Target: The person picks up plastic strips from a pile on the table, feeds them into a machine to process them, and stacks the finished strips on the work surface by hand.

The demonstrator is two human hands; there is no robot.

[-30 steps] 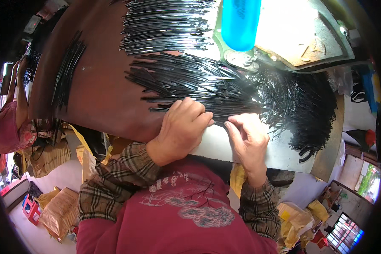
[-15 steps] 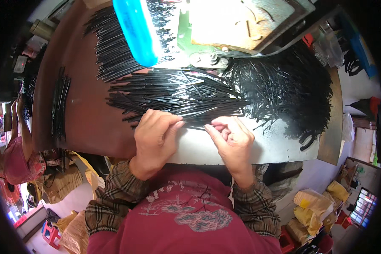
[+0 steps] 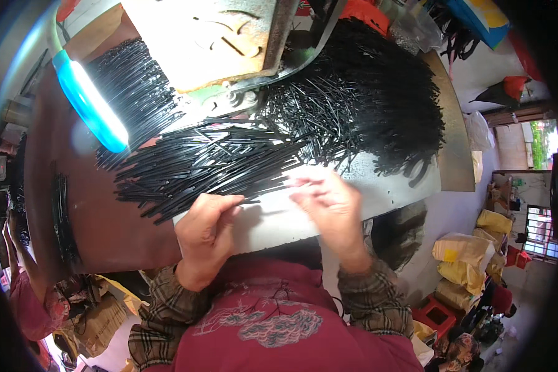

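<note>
Black thin strips (image 3: 211,164), perhaps rubber or plastic, lie in a loose heap across the table before me. My left hand (image 3: 206,239) is at the heap's near edge, fingers curled and thumb close to the index finger. A dark strip end shows beside its fingertips, but whether it is held is unclear. My right hand (image 3: 330,208) hovers over the white sheet (image 3: 279,226), to the right of the heap's ends. Motion smears its bent fingers, so anything between them cannot be made out.
A machine with a bright worn plate (image 3: 211,40) stands behind the heap, a glowing blue-cased lamp (image 3: 90,102) to its left. A dense pile of black strips (image 3: 384,93) covers the right side; a small bundle (image 3: 62,217) lies far left. Below right is a red stool (image 3: 437,315).
My view has swung right, shifting the table and machine leftward. My hands, earlier both pinching at the heap's near edge, are now farther apart, and the right one is blurred.
</note>
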